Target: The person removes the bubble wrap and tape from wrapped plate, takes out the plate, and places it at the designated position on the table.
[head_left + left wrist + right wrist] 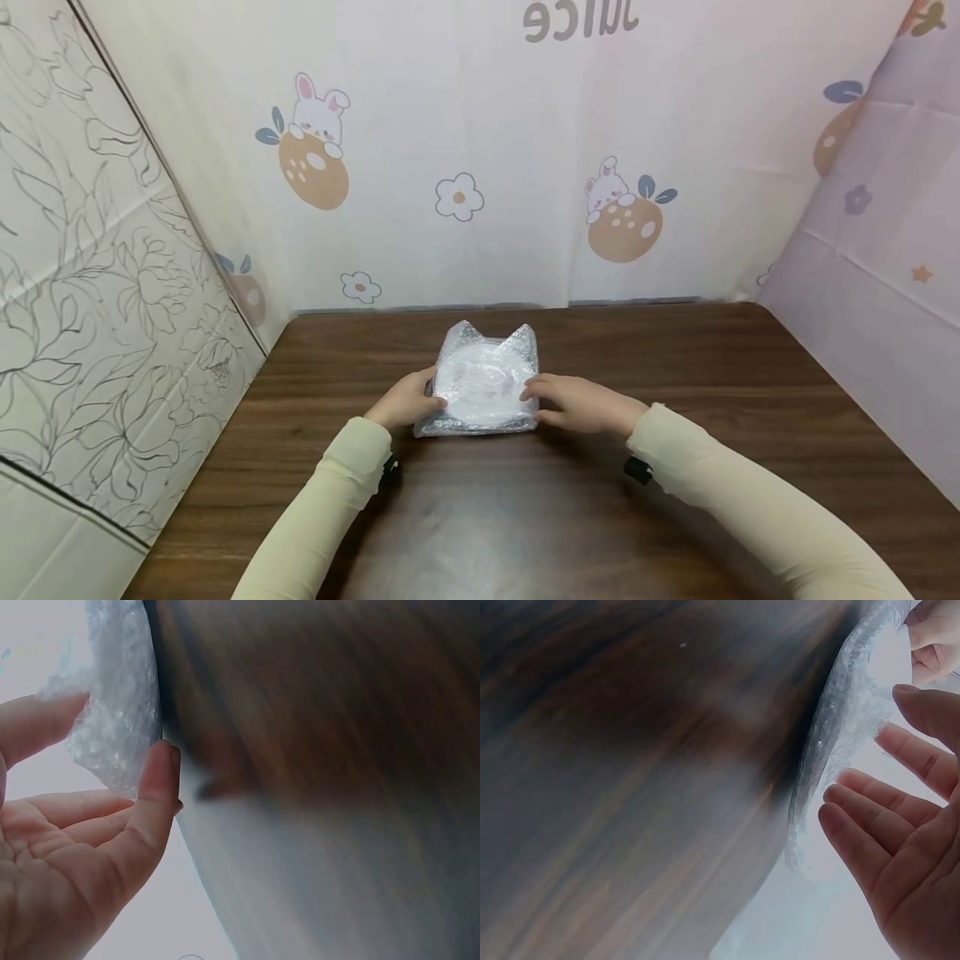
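Note:
A flat package in clear bubble wrap [483,387] lies on the table, a round white thing showing through and two wrap corners pointing up at its far side. My left hand [408,402] holds its left edge, thumb over the top and fingers at the side; the left wrist view shows the bubble wrap [124,697] between thumb and fingers. At the right edge is my right hand [581,403], its fingertips right at the wrap. In the right wrist view the right hand's fingers [870,817] are extended and spread beside the bubble wrap [829,750].
The dark wooden table [480,508] reaches back to a curtain [525,250] printed with rabbits, fruit and flowers. A white panel with line-drawn flowers [97,250] stands along the left side, and more printed curtain [885,275] hangs on the right.

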The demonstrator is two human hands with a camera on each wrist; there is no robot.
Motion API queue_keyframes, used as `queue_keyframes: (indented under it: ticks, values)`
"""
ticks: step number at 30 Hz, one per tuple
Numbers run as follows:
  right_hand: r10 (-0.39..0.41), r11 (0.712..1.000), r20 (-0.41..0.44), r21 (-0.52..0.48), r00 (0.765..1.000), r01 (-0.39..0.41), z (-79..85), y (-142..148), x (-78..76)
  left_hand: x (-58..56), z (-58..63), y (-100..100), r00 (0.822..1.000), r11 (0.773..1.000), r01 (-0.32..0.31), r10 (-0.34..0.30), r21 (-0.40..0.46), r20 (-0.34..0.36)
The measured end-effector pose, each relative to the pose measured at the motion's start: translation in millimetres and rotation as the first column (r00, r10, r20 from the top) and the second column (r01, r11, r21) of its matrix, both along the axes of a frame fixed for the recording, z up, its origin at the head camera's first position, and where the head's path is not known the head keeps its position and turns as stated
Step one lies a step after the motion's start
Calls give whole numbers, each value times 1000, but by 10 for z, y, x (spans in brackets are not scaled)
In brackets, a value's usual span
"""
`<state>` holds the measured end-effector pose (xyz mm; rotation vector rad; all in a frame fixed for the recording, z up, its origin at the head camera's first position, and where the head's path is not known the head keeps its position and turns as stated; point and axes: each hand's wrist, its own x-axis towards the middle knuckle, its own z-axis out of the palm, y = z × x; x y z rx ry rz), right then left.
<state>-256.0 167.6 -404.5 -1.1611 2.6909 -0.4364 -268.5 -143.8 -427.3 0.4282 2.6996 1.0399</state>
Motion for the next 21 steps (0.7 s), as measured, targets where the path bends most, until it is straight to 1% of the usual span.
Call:
queue_keyframes:
  ticks: [4,11,16,21]
  values:
    - [4,1000,-31,-14,1000,-4,-2,65,49,9,-6,78,1000,1000,1,-1,-6,4]
    - [0,1000,-73,-7,997,-1,14,167,111,-4,15,179,1000,999,32,-32,-15,-1]
    - [5,1000,-87,-27,996,-7,-6,180,154,-2,34,207,999,999,34,-34,-23,3]
    - [11,999,-106,-48,994,-16,-37,171,192,-1,18,208,999,999,40,-40,-27,-8]
